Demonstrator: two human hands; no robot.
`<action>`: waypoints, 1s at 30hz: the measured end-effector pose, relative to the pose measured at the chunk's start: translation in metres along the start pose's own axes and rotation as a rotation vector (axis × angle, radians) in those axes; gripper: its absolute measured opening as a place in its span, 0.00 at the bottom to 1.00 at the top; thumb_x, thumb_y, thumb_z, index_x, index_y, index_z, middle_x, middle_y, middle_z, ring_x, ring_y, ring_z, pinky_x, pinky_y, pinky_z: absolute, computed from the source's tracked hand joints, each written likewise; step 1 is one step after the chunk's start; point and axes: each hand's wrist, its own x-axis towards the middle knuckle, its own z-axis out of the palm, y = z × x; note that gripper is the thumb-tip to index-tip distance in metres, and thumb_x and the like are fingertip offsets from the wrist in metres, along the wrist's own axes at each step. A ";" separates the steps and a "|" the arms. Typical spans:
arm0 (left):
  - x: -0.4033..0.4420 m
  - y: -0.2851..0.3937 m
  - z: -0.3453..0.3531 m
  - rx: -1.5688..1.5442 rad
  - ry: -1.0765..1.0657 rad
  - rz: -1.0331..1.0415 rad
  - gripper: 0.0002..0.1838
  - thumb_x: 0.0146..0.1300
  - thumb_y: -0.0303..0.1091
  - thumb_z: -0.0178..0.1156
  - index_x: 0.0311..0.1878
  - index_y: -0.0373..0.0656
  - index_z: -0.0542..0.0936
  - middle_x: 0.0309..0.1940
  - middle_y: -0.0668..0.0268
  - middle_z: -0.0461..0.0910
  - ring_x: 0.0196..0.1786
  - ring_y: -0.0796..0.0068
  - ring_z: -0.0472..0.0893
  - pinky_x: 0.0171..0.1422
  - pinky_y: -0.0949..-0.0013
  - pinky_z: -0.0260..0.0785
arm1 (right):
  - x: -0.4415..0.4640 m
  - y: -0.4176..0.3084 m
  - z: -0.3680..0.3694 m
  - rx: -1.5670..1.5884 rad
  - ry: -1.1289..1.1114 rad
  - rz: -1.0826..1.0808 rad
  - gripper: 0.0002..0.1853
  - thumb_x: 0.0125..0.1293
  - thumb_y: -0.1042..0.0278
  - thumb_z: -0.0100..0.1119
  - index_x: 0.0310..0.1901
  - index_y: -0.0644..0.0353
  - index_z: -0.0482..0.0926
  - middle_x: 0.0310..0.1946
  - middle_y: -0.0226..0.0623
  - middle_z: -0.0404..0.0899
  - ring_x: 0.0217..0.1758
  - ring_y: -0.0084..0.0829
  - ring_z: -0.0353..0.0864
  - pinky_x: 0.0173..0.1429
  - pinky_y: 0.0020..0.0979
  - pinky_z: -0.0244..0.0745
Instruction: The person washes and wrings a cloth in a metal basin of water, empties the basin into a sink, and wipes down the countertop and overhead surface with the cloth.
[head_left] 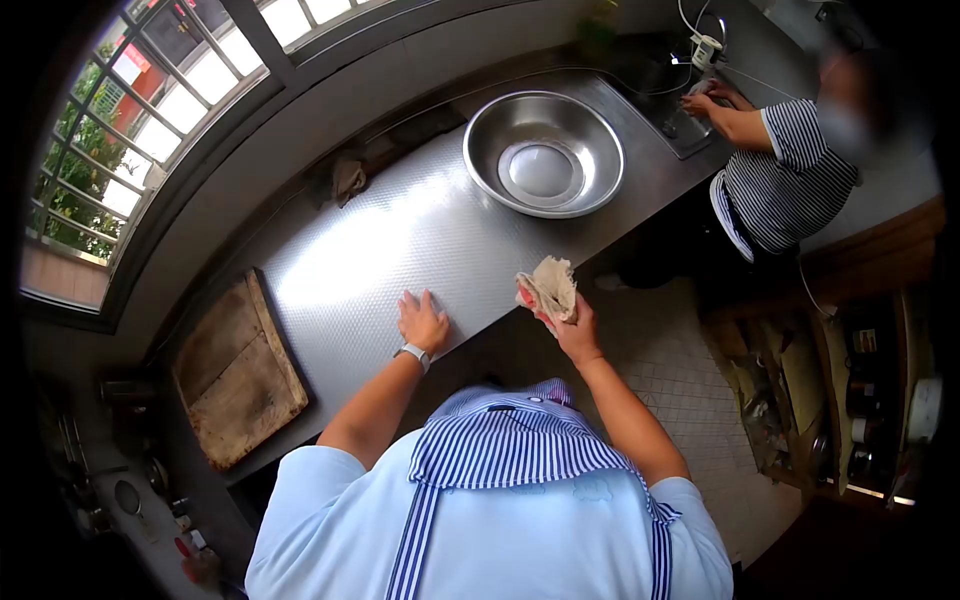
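Observation:
My left hand [424, 324] rests on the metal countertop [350, 260] near its front edge, fingers apart and holding nothing. A watch or band [412, 354] circles that wrist. Out past the counter's edge, my right hand [578, 338] grips a crumpled beige cloth [550, 288], which has a bit of red on its left side. A wide stainless steel basin [544, 155] stands on the counter ahead of both hands; its inside is shiny, and I cannot tell whether it holds water.
A thick wooden board [240, 370] lies at the counter's left end. By the wall sits a bunched dark cloth [348, 180]. At right, another person in a striped shirt [790, 175] has their hands over the sink [685, 130]. Wooden shelves [800, 390] stand behind, lower right.

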 end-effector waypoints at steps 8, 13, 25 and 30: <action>-0.015 -0.032 -0.013 -0.053 0.067 0.048 0.32 0.59 0.43 0.57 0.66 0.43 0.63 0.68 0.40 0.52 0.71 0.38 0.50 0.71 0.44 0.47 | 0.041 0.015 0.115 -0.736 -0.876 -0.402 0.32 0.47 0.66 0.61 0.59 0.60 0.69 0.66 0.43 0.61 0.72 0.43 0.54 0.73 0.50 0.45; 0.015 0.007 -0.030 -0.372 0.161 0.134 0.29 0.61 0.42 0.57 0.63 0.38 0.67 0.66 0.43 0.60 0.69 0.44 0.58 0.71 0.53 0.51 | 0.067 0.026 0.096 -0.631 -1.027 -0.503 0.37 0.45 0.64 0.60 0.63 0.53 0.67 0.69 0.37 0.57 0.75 0.40 0.48 0.75 0.51 0.36; 0.156 0.220 -0.031 -1.334 -0.395 -0.444 0.18 0.61 0.41 0.59 0.46 0.37 0.71 0.39 0.62 0.76 0.34 0.72 0.78 0.34 0.75 0.71 | 0.212 0.069 -0.093 -0.756 -1.191 -0.374 0.41 0.49 0.57 0.61 0.68 0.39 0.59 0.72 0.30 0.51 0.76 0.34 0.43 0.76 0.46 0.36; 0.167 0.216 -0.010 -1.636 -0.210 -0.591 0.09 0.62 0.29 0.53 0.42 0.34 0.73 0.39 0.58 0.78 0.41 0.64 0.81 0.47 0.64 0.76 | 0.285 0.130 -0.167 -0.759 -0.864 -0.493 0.29 0.51 0.53 0.60 0.59 0.38 0.72 0.64 0.30 0.66 0.70 0.36 0.58 0.74 0.43 0.44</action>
